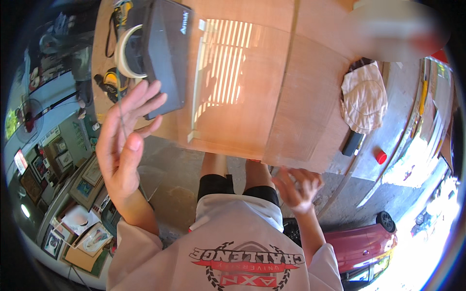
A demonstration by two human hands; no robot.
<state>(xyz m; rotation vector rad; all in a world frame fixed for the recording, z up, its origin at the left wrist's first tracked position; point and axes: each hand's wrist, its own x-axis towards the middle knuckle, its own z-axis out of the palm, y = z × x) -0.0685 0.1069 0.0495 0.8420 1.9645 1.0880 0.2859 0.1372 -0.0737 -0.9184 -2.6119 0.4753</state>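
My left hand [127, 133] is raised over the table's left corner, palm turned inward and fingers stretched apart. Its fingertips come close to the lower end of a dark grey flat case [170, 63]; whether they touch it I cannot tell. A thin dark strand seems to run past that hand. Beside the case are a cream-coloured roll of tape [121, 58] and a yellow-and-black tape measure [111, 81]. My right hand [298, 189], slightly blurred, is at the near edge of the brown wooden table [272, 121], fingers loosely bent and apart, nothing visible in them.
Another yellow-and-black tool [123, 9] lies at the far left. Right of the table are a beige cloth cap [365, 99], a dark block [351, 143] and a red lid [381, 156]. A blurred white-and-red object [398, 29] fills the upper right. A red car [361, 245] stands beyond.
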